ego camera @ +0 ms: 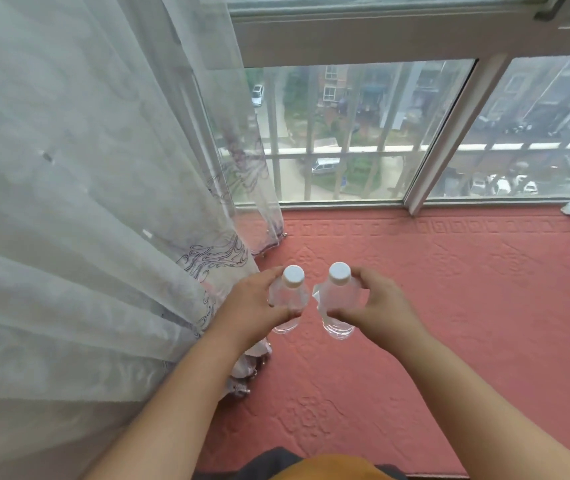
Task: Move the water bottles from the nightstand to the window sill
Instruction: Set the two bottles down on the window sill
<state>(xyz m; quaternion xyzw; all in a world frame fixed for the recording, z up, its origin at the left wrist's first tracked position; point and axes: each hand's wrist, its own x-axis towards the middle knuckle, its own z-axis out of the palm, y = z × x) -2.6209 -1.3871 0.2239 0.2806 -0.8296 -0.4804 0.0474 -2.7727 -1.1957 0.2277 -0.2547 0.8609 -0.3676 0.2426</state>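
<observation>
Both forearms reach forward over the red embossed window sill [449, 306]. Left hand [252, 306] grips one clear water bottle [288, 299]; right hand [377, 303] grips the other bottle [337, 306]. Both bottles stand upright, side by side, bases at the sill, beside the sheer curtain [86, 202].

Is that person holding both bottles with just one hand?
No, the left hand grips one bottle and the right hand grips the other bottle.
</observation>
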